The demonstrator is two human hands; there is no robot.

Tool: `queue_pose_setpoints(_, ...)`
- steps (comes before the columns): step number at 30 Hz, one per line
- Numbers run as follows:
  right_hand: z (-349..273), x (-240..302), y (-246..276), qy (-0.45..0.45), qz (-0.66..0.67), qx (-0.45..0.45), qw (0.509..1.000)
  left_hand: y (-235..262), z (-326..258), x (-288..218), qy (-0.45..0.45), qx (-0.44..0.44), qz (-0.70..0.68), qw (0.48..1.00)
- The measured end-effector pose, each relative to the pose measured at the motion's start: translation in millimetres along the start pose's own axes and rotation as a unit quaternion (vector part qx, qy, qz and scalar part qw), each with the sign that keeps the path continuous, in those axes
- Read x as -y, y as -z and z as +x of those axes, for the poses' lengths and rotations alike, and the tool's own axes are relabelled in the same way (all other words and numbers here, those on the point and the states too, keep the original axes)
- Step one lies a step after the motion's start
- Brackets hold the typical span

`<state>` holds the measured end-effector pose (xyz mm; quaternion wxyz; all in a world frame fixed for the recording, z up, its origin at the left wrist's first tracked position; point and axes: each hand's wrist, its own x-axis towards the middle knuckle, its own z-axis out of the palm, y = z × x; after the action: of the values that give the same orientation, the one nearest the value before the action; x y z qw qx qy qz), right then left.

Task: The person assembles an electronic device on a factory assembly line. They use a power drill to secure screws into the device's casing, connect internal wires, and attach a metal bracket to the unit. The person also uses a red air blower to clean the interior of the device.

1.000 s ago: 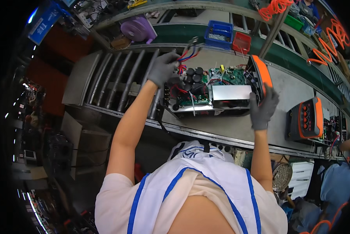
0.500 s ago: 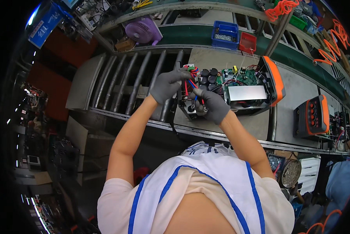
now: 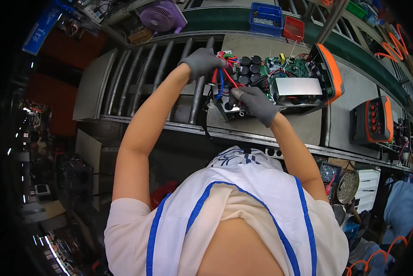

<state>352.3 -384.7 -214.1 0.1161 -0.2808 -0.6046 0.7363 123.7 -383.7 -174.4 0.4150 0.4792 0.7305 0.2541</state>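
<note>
An uncovered electrical unit lies ahead of me, with an orange-and-black end panel [image 3: 331,76] at its right. Its inside shows a green circuit board [image 3: 294,68], black cylindrical capacitors [image 3: 249,70] and a silver metal plate [image 3: 298,86]. My left hand [image 3: 201,63], in a grey glove, is closed on the wire bundle [image 3: 228,57] at the unit's left end. In a matching glove, my right hand [image 3: 258,104] pinches a red wire [image 3: 230,79] stretched down from that bundle. A blue wire [image 3: 222,85] hangs beside it, its end low in the unit. The left fingertips are partly hidden.
Metal rollers [image 3: 162,69] run along the left. A second orange-and-black unit [image 3: 373,120] stands at the right, near another person's blue sleeve [image 3: 404,204]. Behind are a purple fan [image 3: 160,17], a blue bin [image 3: 265,20] of small parts and a red bin [image 3: 293,28].
The view has shifted, so the bench sits higher. My right hand has gone from holding red and blue wires together to the red one; the blue wire now hangs apart, loose from it.
</note>
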Motion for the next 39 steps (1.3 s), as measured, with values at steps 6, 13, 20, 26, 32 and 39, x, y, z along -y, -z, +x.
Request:
queue_pose_setpoints(6,16.6,-24.4,3.8,0.126,-0.107,-0.133,0.977,3.8,-37.0,4.0,0.019,0.083,-0.195,0.977)
queue_pose_setpoints(13,34.7,-34.6,-19.2,0.256,-0.282,-0.311,0.871,-17.0,-65.6,23.4,-0.029,0.069,-0.3,0.951)
queue_pose_setpoints(20,43.0,-31.3,-21.9,0.259,-0.281,-0.284,0.879,-31.6,-68.0,48.4,-0.051,0.065,-0.415,0.906)
queue_pose_setpoints(26,51.0,-26.3,-19.4,0.197,-0.226,-0.224,0.927,-48.1,-70.2,39.7,-0.059,-0.015,-0.438,0.897)
queue_pose_setpoints(32,49.7,-16.2,-25.1,0.02,0.055,-0.087,0.994,-49.5,-72.5,36.9,-0.09,0.03,-0.517,0.851)
queue_pose_setpoints(39,28.3,-1.5,-5.9,0.09,-0.047,0.035,0.994,-55.1,-68.5,24.5,-0.123,-0.043,-0.248,0.96)
